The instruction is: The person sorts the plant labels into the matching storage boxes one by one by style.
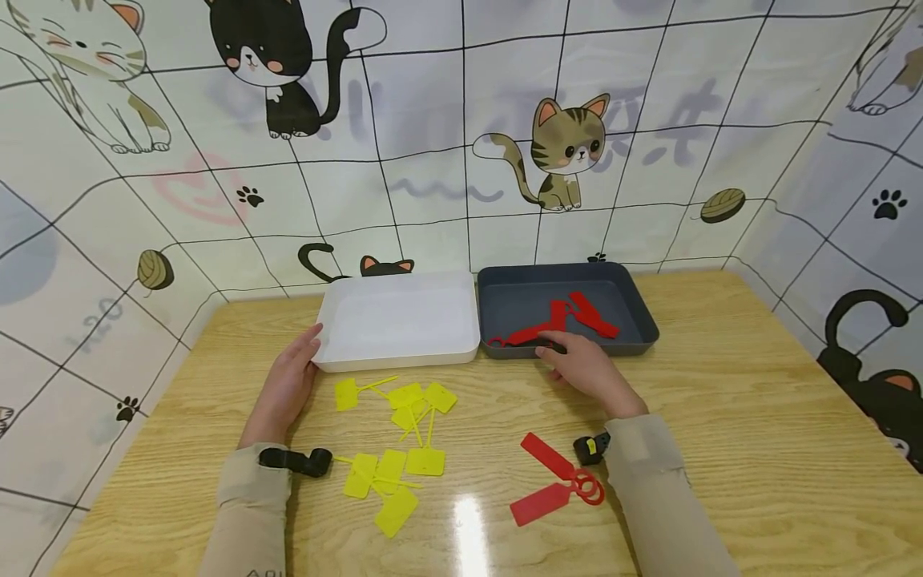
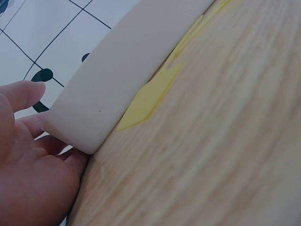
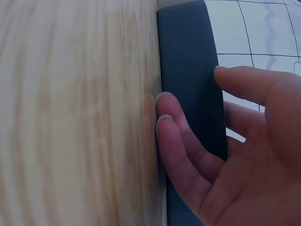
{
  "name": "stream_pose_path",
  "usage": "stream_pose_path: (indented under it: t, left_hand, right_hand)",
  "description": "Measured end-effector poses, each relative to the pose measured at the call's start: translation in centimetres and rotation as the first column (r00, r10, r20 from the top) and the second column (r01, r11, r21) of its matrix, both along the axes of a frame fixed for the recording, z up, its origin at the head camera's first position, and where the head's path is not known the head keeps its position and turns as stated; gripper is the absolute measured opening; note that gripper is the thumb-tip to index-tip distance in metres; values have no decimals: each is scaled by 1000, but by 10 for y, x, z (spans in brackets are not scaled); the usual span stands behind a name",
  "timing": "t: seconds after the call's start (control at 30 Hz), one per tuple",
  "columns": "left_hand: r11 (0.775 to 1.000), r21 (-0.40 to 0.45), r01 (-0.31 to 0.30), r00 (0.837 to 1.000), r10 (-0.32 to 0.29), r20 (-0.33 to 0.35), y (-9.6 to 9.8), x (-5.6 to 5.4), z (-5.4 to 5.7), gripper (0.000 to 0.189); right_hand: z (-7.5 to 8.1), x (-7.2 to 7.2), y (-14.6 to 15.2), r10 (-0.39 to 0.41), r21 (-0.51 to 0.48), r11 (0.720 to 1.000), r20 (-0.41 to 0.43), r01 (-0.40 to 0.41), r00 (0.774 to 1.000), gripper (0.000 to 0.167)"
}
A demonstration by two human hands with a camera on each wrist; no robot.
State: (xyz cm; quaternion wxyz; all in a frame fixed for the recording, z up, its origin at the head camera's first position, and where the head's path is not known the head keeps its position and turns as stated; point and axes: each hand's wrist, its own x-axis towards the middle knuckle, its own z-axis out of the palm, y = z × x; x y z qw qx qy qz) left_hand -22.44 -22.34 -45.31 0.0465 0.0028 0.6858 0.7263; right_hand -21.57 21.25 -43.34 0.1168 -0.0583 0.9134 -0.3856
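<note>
A shallow white tray [image 1: 399, 362] stands beside a dark grey tray [image 1: 497, 282] at the back of the table. My left hand [image 1: 288, 377] touches the white tray's left end near the front corner; its thumb [image 2: 28, 94] stands off the wall. At the front rim of the grey tray is my right hand [image 1: 587, 365], with two loosely bent fingers [image 3: 176, 146] against the outer wall, close to the tabletop. Its other fingers pass behind the rim. Several red tags [image 1: 593, 316] lie inside the grey tray, some right by this hand.
Several yellow tags [image 1: 425, 462] are scattered before the white tray, one [image 2: 150, 96] close along its front wall. Two red tags [image 1: 541, 503] with ring ends lie near my right forearm. Behind the trays rises a cloth printed with cats [image 1: 570, 160].
</note>
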Motion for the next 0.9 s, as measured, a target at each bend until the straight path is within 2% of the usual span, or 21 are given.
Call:
stream_pose_path:
  t: [0.2, 0.33, 0.6, 0.7, 0.9]
  left_hand:
    - [1000, 0, 4, 1000, -4, 7, 5, 5, 9, 53]
    - [1000, -2, 27, 1000, -27, 0, 4, 5, 10, 53]
    - [1000, -19, -5, 1000, 6, 11, -3, -3, -6, 53]
    - [999, -35, -11, 1000, 11, 11, -3, -2, -5, 52]
    - [1000, -2, -2, 1000, 2, 7, -3, -3, -5, 53]
  right_hand:
    - [0, 0, 0, 0, 2, 1000, 0, 0, 1000, 49]
    - [1, 1, 0, -1, -4, 1000, 0, 1, 1000, 49]
    - [2, 2, -1, -6, -4, 1000, -5, 6, 1000, 50]
    - [1, 1, -2, -7, -4, 1000, -3, 7, 1000, 50]
    - [1, 0, -2, -3, 7, 1000, -7, 3, 1000, 50]
